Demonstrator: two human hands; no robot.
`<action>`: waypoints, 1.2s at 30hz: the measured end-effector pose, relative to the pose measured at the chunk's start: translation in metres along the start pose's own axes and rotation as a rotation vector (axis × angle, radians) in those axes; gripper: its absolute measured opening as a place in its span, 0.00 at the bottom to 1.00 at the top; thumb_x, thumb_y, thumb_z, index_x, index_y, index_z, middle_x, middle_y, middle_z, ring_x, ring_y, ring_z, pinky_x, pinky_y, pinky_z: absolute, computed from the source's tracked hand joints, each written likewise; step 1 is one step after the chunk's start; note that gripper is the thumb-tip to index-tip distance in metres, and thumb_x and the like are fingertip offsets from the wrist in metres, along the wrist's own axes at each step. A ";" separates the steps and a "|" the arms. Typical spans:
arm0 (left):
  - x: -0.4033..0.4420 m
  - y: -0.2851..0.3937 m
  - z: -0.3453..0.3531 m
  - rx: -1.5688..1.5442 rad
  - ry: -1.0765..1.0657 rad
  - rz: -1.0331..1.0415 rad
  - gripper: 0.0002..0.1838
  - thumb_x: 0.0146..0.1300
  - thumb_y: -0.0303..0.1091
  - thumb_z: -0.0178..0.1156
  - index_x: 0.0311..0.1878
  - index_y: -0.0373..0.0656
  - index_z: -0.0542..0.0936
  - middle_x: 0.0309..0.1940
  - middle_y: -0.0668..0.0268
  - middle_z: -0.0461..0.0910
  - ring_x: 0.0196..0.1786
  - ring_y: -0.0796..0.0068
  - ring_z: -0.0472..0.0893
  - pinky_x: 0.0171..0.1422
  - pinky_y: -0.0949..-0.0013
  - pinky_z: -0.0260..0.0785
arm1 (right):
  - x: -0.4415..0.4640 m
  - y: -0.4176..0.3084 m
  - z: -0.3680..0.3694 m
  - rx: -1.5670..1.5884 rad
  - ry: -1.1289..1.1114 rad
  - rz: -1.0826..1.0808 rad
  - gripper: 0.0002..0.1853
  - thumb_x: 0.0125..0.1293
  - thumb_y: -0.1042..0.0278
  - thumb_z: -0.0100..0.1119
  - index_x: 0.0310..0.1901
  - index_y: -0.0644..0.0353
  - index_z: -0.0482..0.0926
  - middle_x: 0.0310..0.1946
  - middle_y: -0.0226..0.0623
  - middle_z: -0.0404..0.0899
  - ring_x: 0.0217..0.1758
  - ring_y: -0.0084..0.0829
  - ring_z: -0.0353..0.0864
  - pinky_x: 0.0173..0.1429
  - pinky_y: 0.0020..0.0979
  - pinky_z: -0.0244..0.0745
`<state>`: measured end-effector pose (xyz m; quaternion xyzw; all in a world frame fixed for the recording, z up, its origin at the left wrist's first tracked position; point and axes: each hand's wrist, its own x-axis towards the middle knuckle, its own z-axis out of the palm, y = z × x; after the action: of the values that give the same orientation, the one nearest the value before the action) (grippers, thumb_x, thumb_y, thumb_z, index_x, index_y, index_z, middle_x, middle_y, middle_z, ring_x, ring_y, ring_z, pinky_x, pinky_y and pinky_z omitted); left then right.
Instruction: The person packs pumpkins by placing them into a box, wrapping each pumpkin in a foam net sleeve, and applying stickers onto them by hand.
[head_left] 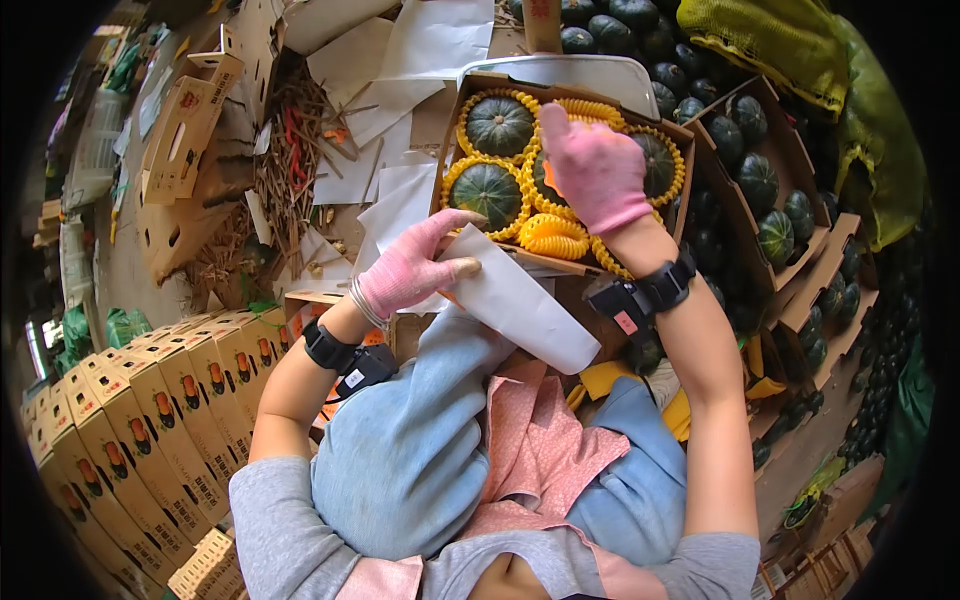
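My left hand (410, 265), in a pink glove with worn fingertips, pinches the upper end of a long white paper sheet (535, 310) between thumb and fingers. A bit of orange shows at the sheet's edge. My right hand (597, 170), also gloved in pink, is over the open carton (447, 150). One digit is stretched out and the others look curled under. An orange patch (548, 172) shows beside it, over a dark green pumpkin; what those fingers hold, if anything, is hidden. Nearby pumpkins (485, 193) sit in yellow foam nets (553, 236).
More pumpkins fill cartons (770, 185) at right and lie piled behind (610, 35). A green mesh sack (770, 45) lies at upper right. Printed cartons (150, 420) stand in rows at left. Loose paper (385, 110) and dry stalks (290, 150) litter the floor.
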<state>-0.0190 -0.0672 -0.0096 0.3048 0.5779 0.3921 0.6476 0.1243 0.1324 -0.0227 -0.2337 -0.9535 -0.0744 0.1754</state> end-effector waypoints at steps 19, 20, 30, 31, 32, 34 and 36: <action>0.005 0.017 -0.003 -0.295 0.445 0.251 0.34 0.63 0.34 0.62 0.69 0.35 0.60 0.52 0.60 0.77 0.53 0.73 0.78 0.60 0.70 0.70 | -0.110 0.002 -0.078 1.328 -0.233 0.286 0.30 0.55 0.78 0.65 0.61 0.57 0.71 0.49 0.43 0.81 0.52 0.32 0.82 0.55 0.29 0.75; 0.006 0.018 -0.005 -0.338 0.460 0.211 0.36 0.61 0.31 0.65 0.69 0.39 0.59 0.48 0.62 0.77 0.51 0.77 0.77 0.59 0.71 0.70 | -0.108 0.002 -0.080 1.298 -0.229 0.345 0.27 0.55 0.78 0.65 0.59 0.58 0.73 0.47 0.43 0.81 0.51 0.33 0.83 0.53 0.29 0.76; -0.013 0.026 0.005 0.579 0.266 0.254 0.10 0.58 0.25 0.65 0.44 0.37 0.79 0.36 0.68 0.76 0.40 0.83 0.72 0.47 0.77 0.67 | -0.121 0.040 -0.074 0.820 -0.148 0.198 0.09 0.54 0.74 0.65 0.38 0.61 0.79 0.30 0.42 0.74 0.30 0.43 0.76 0.35 0.36 0.74; -0.011 0.026 0.003 0.683 0.256 0.277 0.09 0.59 0.27 0.64 0.42 0.37 0.78 0.34 0.69 0.75 0.38 0.84 0.71 0.44 0.77 0.66 | -0.122 0.045 -0.072 0.818 -0.104 0.120 0.10 0.54 0.74 0.65 0.39 0.61 0.80 0.30 0.41 0.74 0.30 0.43 0.76 0.35 0.35 0.73; -0.004 0.018 0.000 0.619 0.233 0.434 0.10 0.65 0.36 0.61 0.40 0.38 0.76 0.30 0.73 0.71 0.36 0.86 0.68 0.40 0.79 0.63 | -0.125 0.043 -0.076 0.926 -0.124 0.206 0.11 0.53 0.74 0.65 0.40 0.60 0.80 0.29 0.41 0.73 0.29 0.42 0.76 0.35 0.35 0.73; -0.003 0.015 0.003 0.233 0.136 0.231 0.11 0.67 0.38 0.58 0.40 0.39 0.75 0.31 0.75 0.70 0.36 0.86 0.68 0.40 0.79 0.63 | -0.129 0.040 -0.087 1.138 -0.166 0.374 0.14 0.51 0.75 0.65 0.42 0.57 0.82 0.27 0.39 0.73 0.29 0.40 0.75 0.34 0.34 0.73; -0.003 0.006 0.008 -0.171 0.065 0.021 0.11 0.72 0.41 0.52 0.42 0.42 0.72 0.32 0.77 0.68 0.36 0.88 0.67 0.40 0.80 0.63 | -0.128 0.046 -0.095 0.842 -0.114 0.073 0.17 0.48 0.75 0.66 0.44 0.53 0.82 0.27 0.37 0.74 0.29 0.37 0.75 0.34 0.31 0.73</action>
<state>-0.0118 -0.0664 -0.0018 0.2416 0.5596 0.4565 0.6482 0.2805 0.0974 0.0212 -0.1790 -0.9000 0.3406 0.2050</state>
